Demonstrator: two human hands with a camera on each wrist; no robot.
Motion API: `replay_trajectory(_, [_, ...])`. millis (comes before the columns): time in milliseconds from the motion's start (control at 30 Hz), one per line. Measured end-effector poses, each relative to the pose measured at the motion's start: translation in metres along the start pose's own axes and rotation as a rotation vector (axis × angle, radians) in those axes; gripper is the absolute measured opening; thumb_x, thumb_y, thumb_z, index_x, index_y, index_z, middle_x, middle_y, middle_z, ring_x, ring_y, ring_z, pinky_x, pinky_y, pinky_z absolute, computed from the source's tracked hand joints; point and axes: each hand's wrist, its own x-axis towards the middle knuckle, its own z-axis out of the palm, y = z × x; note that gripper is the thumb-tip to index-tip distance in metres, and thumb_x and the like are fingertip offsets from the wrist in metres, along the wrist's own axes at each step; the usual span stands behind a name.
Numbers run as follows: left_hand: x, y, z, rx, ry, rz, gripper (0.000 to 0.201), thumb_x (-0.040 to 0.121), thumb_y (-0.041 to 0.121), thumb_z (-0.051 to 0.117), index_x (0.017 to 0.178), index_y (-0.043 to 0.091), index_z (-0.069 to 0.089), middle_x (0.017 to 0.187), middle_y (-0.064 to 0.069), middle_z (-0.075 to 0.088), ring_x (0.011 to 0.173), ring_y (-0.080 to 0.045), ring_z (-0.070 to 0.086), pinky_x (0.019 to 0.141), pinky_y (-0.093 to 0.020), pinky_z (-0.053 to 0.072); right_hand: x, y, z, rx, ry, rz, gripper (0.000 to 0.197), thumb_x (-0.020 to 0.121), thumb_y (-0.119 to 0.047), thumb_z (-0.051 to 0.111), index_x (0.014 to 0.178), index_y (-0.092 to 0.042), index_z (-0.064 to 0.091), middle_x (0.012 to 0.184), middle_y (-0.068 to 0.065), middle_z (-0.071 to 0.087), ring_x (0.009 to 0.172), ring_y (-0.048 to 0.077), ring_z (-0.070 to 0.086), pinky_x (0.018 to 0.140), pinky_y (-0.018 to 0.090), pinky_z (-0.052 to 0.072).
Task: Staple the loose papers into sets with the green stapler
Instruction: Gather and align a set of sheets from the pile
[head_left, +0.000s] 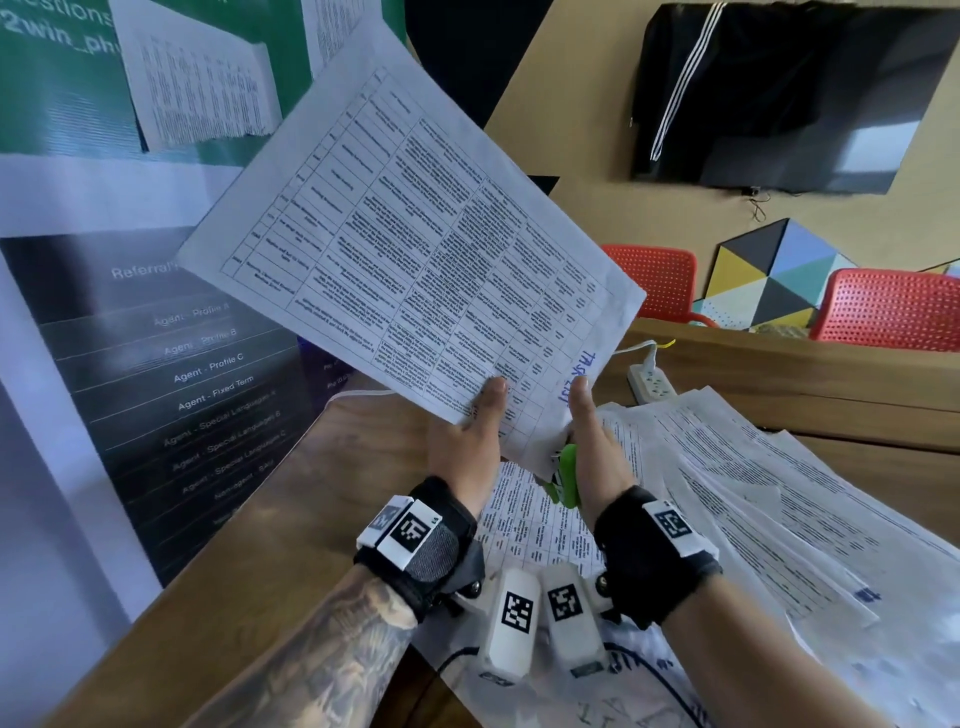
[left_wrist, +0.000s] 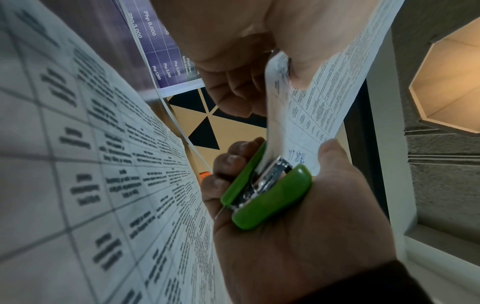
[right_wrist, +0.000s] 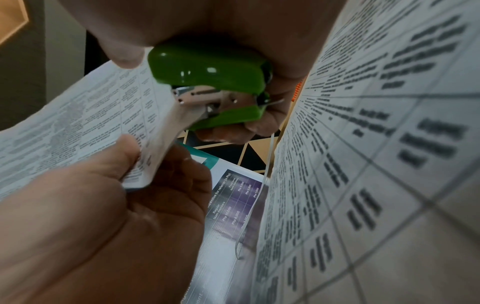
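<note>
My left hand (head_left: 480, 415) holds a set of printed table sheets (head_left: 415, 249) up in the air, with the thumb on its near edge. In the right wrist view the left hand (right_wrist: 109, 191) pinches that edge between thumb and fingers. My right hand (head_left: 584, 436) grips the green stapler (head_left: 567, 475) just right of the left hand. The corner of the sheets (left_wrist: 275, 131) sits inside the mouth of the stapler (left_wrist: 275, 197), between the green base and the metal arm. Loose papers (head_left: 753, 493) lie spread over the table below.
The wooden table (head_left: 311, 519) has a raised wooden ledge (head_left: 779, 374) at the back carrying a white power strip (head_left: 649, 382). Two red chairs (head_left: 893, 306) stand behind it. A printed banner (head_left: 182, 364) hangs close on the left.
</note>
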Motion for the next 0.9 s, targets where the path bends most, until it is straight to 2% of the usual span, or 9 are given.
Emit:
replay_trajectory(100, [0.001,-0.003,0.0,-0.01,-0.046,-0.005,0.067,0.087,0.058,0.058,0.142,0.02,0.056,0.136,0.004,0.063,0.11,0.0,0.059,0.063,0.004,0.042,0.001,0.001,-0.001,0.002,-0.024,0.009,0.128,0.059,-0.104,0.032,0.105,0.011,0.064,0.09,0.036,0.065,0.074,0.048,0.063,0.076,0.055,0.054])
replay_trajectory(233, [0.006,-0.011,-0.001,-0.026,-0.074,0.001,0.064,0.084,0.057,0.064,0.134,0.018,0.062,0.127,0.001,0.07,0.11,-0.01,0.068,0.075,-0.007,0.054,0.001,0.0,-0.003,0.015,-0.04,0.019,0.124,0.06,-0.102,0.036,0.1,0.011,0.065,0.077,0.02,0.059,0.067,0.029,0.058,0.066,0.041,0.046])
replay_trajectory(300, [0.006,-0.012,-0.001,-0.039,-0.102,0.003,0.07,0.08,0.06,0.065,0.137,0.021,0.061,0.129,0.006,0.068,0.115,-0.008,0.066,0.081,-0.008,0.054,-0.001,-0.002,-0.005,-0.004,-0.028,0.002,0.108,0.069,-0.096,0.036,0.083,0.006,0.067,0.069,0.017,0.058,0.059,0.025,0.057,0.058,0.035,0.046])
replay_trajectory(400, [0.001,-0.008,-0.002,-0.011,-0.134,0.003,0.067,0.083,0.06,0.061,0.139,0.025,0.059,0.122,0.016,0.064,0.098,0.01,0.063,0.067,0.0,0.047,-0.003,-0.008,-0.006,-0.063,0.001,-0.002,0.083,0.075,-0.087,0.038,0.066,-0.008,0.06,0.058,0.01,0.05,0.045,0.02,0.048,0.046,0.026,0.038])
replay_trajectory(500, [0.0,-0.008,-0.001,-0.019,-0.158,-0.032,0.04,0.095,0.048,0.058,0.128,0.027,0.063,0.098,0.019,0.064,0.068,0.022,0.06,0.057,0.001,0.043,-0.003,-0.011,-0.007,-0.097,0.063,-0.002,0.073,0.079,-0.08,0.044,0.068,-0.01,0.058,0.057,0.005,0.052,0.049,0.019,0.05,0.047,0.026,0.039])
replay_trajectory(600, [0.001,-0.01,-0.002,0.026,-0.154,-0.026,0.033,0.096,0.051,0.056,0.121,0.032,0.063,0.1,0.022,0.064,0.066,0.022,0.058,0.057,0.001,0.043,-0.003,-0.008,-0.009,-0.145,0.019,-0.013,0.089,0.071,-0.089,0.036,0.067,-0.004,0.061,0.05,0.004,0.052,0.041,0.016,0.049,0.045,0.024,0.039])
replay_trajectory(667, [0.005,-0.01,-0.006,0.01,-0.124,-0.035,0.051,0.088,0.061,0.058,0.123,0.025,0.069,0.111,0.011,0.072,0.085,0.01,0.067,0.07,-0.009,0.053,-0.002,-0.006,-0.012,-0.156,-0.076,0.02,0.101,0.068,-0.095,0.033,0.072,0.0,0.065,0.054,0.011,0.053,0.044,0.02,0.05,0.049,0.027,0.042])
replay_trajectory(767, [0.011,-0.012,-0.013,-0.009,-0.05,-0.095,0.063,0.081,0.071,0.057,0.118,0.022,0.073,0.119,0.004,0.072,0.108,-0.014,0.068,0.094,-0.029,0.055,0.0,-0.006,-0.022,-0.046,-0.244,0.226,0.1,0.059,-0.094,0.056,0.093,0.001,0.061,0.066,0.014,0.056,0.051,0.023,0.054,0.052,0.031,0.047])
replay_trajectory(900, [0.017,-0.013,-0.023,-0.013,-0.014,-0.154,0.035,0.097,0.054,0.052,0.102,0.022,0.066,0.085,0.011,0.064,0.073,-0.002,0.06,0.049,-0.005,0.045,0.0,-0.012,-0.045,-0.092,-0.376,0.362,0.057,0.073,-0.041,0.084,0.107,-0.007,0.053,0.088,0.012,0.06,0.061,0.021,0.06,0.057,0.033,0.053])
